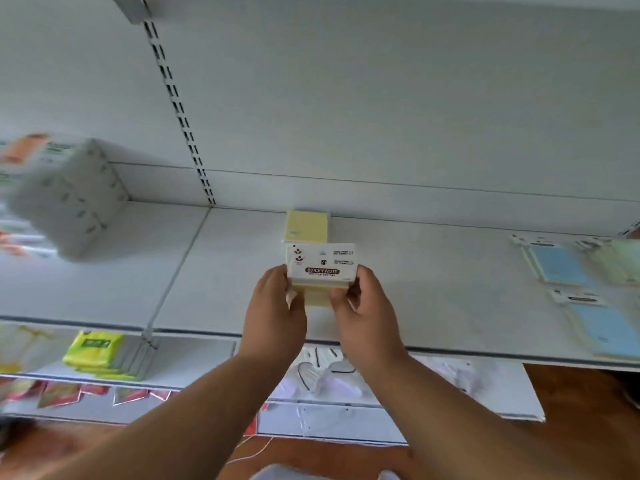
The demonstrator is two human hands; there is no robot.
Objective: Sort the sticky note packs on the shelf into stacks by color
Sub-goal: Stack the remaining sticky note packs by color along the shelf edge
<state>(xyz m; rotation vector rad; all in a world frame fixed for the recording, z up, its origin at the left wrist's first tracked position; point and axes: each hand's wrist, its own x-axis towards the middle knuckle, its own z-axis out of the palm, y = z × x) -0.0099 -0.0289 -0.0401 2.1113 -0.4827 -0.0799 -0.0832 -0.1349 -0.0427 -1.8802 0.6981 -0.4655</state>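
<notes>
both forearms reach up and forward, the left hand (277, 303) and right hand (363, 303) pinching a yellow pack (322, 271) by its side edges, label card up, probably to square it. just beyond the fingertips lies the yellow stack (306, 226) on the shelf (433, 306); blue packs (561, 263) lie well right.

Held pack (321, 268) between left hand (277, 306) and right hand (363, 306) above shelf (433, 289), another pack (307, 226) behind it, more packs (568, 268) far right, boxes (69, 199) far left.
</notes>
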